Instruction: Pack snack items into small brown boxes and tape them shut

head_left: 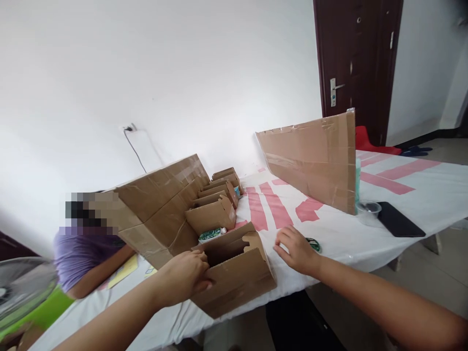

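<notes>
My left hand [185, 278] grips the near left edge of an open-topped cardboard box [237, 280], thumb on the outside and fingers curled over the rim. The box stands at the table's front edge, and its inside is dark. My right hand [298, 251] hovers to the right of the box, fingers loosely bent and thumb apart, with nothing visible in it. Partly hidden behind that wrist, a round green item [313, 244] lies on the cloth. Just behind the box is a green patterned packet [212, 235].
More cardboard boxes [212, 214] line up behind, along a leaning cardboard panel [161, 204]. Another panel [310, 161] stands to the right, near a clear plastic tub [368, 210] and a black flat device [400, 219]. Pink tape strips mark the white cloth [351, 258]. A person [87, 263] sits left.
</notes>
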Tool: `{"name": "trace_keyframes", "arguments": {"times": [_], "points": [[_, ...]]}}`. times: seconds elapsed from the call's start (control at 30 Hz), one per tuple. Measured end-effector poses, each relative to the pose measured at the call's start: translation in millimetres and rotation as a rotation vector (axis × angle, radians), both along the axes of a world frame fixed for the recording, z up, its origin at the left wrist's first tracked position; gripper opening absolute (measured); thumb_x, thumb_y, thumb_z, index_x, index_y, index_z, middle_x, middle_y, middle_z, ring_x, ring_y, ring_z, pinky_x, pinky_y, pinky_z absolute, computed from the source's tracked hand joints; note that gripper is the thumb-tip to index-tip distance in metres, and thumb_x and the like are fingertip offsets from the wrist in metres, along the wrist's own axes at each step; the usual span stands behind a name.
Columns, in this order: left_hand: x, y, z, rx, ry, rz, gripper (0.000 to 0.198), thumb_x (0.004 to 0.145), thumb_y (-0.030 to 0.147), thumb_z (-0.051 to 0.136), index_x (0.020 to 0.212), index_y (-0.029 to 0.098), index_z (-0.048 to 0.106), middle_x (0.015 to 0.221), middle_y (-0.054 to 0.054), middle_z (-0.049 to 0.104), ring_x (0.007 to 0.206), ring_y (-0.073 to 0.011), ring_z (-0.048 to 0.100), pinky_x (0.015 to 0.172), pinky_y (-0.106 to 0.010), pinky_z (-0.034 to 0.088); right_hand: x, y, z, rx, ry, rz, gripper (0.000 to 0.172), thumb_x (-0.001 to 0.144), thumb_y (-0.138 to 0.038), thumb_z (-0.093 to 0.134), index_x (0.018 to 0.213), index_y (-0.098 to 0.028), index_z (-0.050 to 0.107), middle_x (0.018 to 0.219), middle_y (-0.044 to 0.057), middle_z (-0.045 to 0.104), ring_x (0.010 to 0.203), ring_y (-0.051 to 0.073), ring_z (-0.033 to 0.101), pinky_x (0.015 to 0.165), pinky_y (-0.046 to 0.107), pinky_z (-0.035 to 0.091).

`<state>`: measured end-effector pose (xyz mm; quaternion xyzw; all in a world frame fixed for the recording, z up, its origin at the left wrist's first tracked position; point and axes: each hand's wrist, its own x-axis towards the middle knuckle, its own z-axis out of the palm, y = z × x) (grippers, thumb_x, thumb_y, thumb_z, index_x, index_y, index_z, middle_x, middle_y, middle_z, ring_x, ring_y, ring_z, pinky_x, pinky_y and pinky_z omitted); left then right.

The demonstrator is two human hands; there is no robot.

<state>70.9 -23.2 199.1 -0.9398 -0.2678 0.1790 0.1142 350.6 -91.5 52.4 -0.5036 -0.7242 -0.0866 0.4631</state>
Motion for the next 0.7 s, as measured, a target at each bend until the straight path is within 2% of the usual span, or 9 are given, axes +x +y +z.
{"name": "trace_keyframes", "arguments": {"times": [0.1,0.2,0.23,0.3,0.33,0.4,0.47,0.57,0.7], "points": [[6.1,-4.0,1.9,0.015,0.023,0.028,0.019,0.081,0.032,0.059,0.078,0.017,0.071,0.088,-0.01,0.07,0.089,-0.0272,0.064,0.081,-0.037,0.046,-25.3,30.2,44.1,-0.042,0.033,0.245,0.021,0.095,-0.028,0.044,0.083,-0.018,0.058,0.083,0.005,0.064,0.082,0.017,0.055,0.078,0.03,0.044],[6.0,-7.2,2.9,0.03,0.007,0.043,0.02,0.082,0.031,0.058,0.078,0.017,0.071,0.088,-0.01,0.071,0.089,-0.0275,0.064,0.08,-0.037,0.045,-50.3,52.3,75.6,-0.269,-0.204,0.493,0.031,0.097,-0.038,0.043,0.085,-0.019,0.064,0.085,0.001,0.068,0.08,0.015,0.059,0.075,0.027,0.043],[3.2,-7.3,3.0,0.038,-0.004,0.05,0.021,0.083,0.032,0.057,0.078,0.017,0.071,0.088,-0.01,0.071,0.089,-0.0274,0.064,0.08,-0.037,0.045,-56.2,55.6,82.6,-0.373,-0.324,0.517,0.037,0.096,-0.044,0.042,0.082,-0.019,0.065,0.081,0.0,0.069,0.076,0.015,0.06,0.073,0.028,0.043],[-6.8,-6.1,3.3,0.056,-0.02,0.07,0.023,0.085,0.033,0.054,0.078,0.018,0.07,0.087,-0.01,0.07,0.087,-0.0271,0.064,0.078,-0.037,0.045,-62.1,54.6,90.5,-0.502,-0.545,0.442,0.046,0.092,-0.054,0.044,0.074,-0.019,0.067,0.071,0.002,0.068,0.072,0.017,0.06,0.073,0.032,0.042],[-13.6,-4.8,3.4,0.064,-0.03,0.08,0.024,0.086,0.034,0.053,0.078,0.018,0.07,0.086,-0.009,0.07,0.087,-0.0268,0.064,0.077,-0.037,0.045,-61.9,50.7,91.4,-0.5,-0.627,0.36,0.049,0.089,-0.058,0.048,0.071,-0.018,0.068,0.069,0.004,0.068,0.074,0.019,0.06,0.076,0.035,0.041],[-27.8,-2.3,3.7,0.058,-0.057,0.095,0.027,0.087,0.036,0.052,0.076,0.019,0.07,0.086,-0.008,0.069,0.087,-0.0257,0.063,0.075,-0.035,0.044,-55.9,38.6,87.5,-0.391,-0.706,0.196,0.047,0.083,-0.06,0.057,0.073,-0.015,0.07,0.071,0.009,0.068,0.083,0.025,0.06,0.082,0.042,0.04],[-38.2,-1.2,4.5,0.045,-0.101,0.093,0.03,0.089,0.039,0.05,0.074,0.021,0.069,0.086,-0.007,0.069,0.087,-0.0249,0.062,0.074,-0.034,0.043,-44.6,26.1,77.7,-0.247,-0.684,0.126,0.043,0.079,-0.056,0.065,0.079,-0.013,0.07,0.078,0.011,0.068,0.091,0.027,0.058,0.085,0.044,0.04],[-36.0,-3.4,8.2,0.047,-0.128,0.081,0.045,0.091,0.047,0.042,0.068,0.02,0.069,0.08,-0.008,0.069,0.081,-0.0241,0.062,0.073,-0.034,0.043,-28.4,14.0,59.6,-0.08,-0.574,0.188,0.037,0.074,-0.051,0.072,0.083,-0.015,0.068,0.09,0.011,0.064,0.101,0.027,0.054,0.084,0.04,0.044],[-2.3,-11.6,13.8,0.151,-0.049,0.171,0.059,0.095,0.048,0.029,0.066,0.018,0.07,0.071,-0.013,0.071,0.072,-0.0247,0.066,0.068,-0.034,0.045,-29.1,-0.9,42.8,0.054,-0.503,0.281,0.036,0.069,-0.048,0.077,0.08,-0.016,0.065,0.091,0.01,0.058,0.104,0.028,0.049,0.082,0.038,0.046]]}}
